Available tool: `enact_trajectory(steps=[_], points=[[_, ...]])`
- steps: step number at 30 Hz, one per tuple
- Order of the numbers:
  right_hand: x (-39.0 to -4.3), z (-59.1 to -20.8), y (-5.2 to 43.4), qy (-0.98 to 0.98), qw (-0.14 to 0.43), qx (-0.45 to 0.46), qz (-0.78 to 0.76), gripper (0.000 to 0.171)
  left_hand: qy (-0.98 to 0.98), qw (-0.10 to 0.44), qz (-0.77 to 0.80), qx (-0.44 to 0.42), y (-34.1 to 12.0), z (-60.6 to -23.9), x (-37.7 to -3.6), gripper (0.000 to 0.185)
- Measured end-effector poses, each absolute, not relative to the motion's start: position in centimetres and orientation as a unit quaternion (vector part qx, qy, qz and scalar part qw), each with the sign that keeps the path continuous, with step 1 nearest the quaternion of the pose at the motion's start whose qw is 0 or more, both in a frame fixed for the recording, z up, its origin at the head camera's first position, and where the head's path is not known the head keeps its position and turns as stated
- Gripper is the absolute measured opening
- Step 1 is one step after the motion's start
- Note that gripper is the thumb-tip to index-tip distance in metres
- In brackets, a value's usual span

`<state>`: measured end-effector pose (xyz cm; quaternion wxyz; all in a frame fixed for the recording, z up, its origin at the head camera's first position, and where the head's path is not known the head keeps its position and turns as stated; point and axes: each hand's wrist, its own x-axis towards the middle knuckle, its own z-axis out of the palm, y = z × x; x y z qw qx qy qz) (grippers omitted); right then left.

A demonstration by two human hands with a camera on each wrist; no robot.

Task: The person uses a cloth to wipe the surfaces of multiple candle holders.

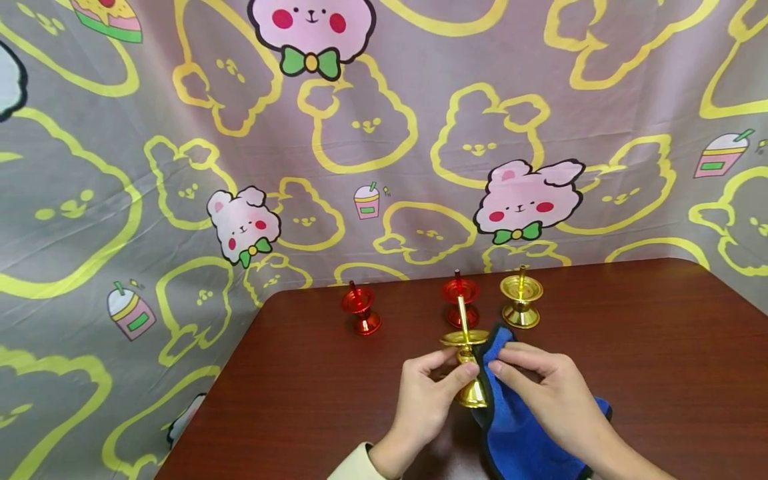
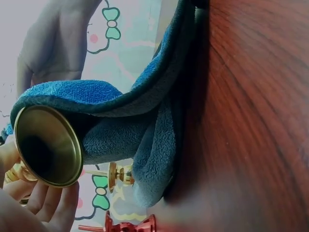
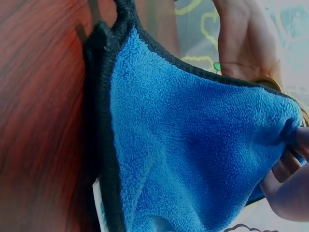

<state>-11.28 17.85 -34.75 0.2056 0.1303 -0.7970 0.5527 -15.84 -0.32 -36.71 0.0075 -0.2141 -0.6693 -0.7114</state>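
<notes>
Blue cloth [image 1: 519, 427] with dark edging hangs at the near right, its upper end just beside the candlestick. Largest is the grey curtain [image 1: 420, 133], patterned with cartoon animals, across the far side and both flanks. Next comes the brown table [image 1: 312, 373]. Over its near part, the right hand [image 1: 552, 393] pinches the cloth between thumb and fingers, close to its upper edge. To its left, the left hand [image 1: 423, 400] grips the gold candlestick [image 1: 467, 357] around the stem, spike upward. Smaller-looking, three more stand at the far side: a gold one [image 1: 521, 300] on the right, a red one [image 1: 461, 289] partly hidden behind the held candlestick, and another red one [image 1: 363, 313] farther left.
</notes>
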Motion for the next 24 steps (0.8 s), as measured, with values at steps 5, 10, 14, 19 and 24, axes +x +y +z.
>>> enact_trajectory(steps=[5, 10, 14, 19, 24], points=[[-11.1, -34.8, 17.4, -0.790, 0.279, 0.158, 0.522, 0.023, -0.681, 0.007, -0.697, -0.222, -0.3, -36.2, -15.6, 0.023], [-11.3, -34.7, 17.3, -0.788, 0.305, 0.147, 0.514, 0.026, -0.684, -0.014, -0.683, -0.258, -0.5, -36.1, -15.6, 0.022], [-11.5, -34.3, 17.5, -0.801, 0.232, 0.077, 0.546, 0.008, -0.688, -0.014, -0.672, -0.272, -0.6, -36.2, -15.8, 0.022], [-12.1, -33.7, 17.7, -0.783, 0.110, -0.014, 0.613, 0.029, -0.700, 0.003, -0.658, -0.278, -0.8, -36.2, -16.0, 0.021], [-12.6, -33.9, 17.8, -0.743, 0.060, -0.026, 0.667, 0.035, -0.706, 0.015, -0.653, -0.274, -1.0, -35.9, -16.0, 0.021]])
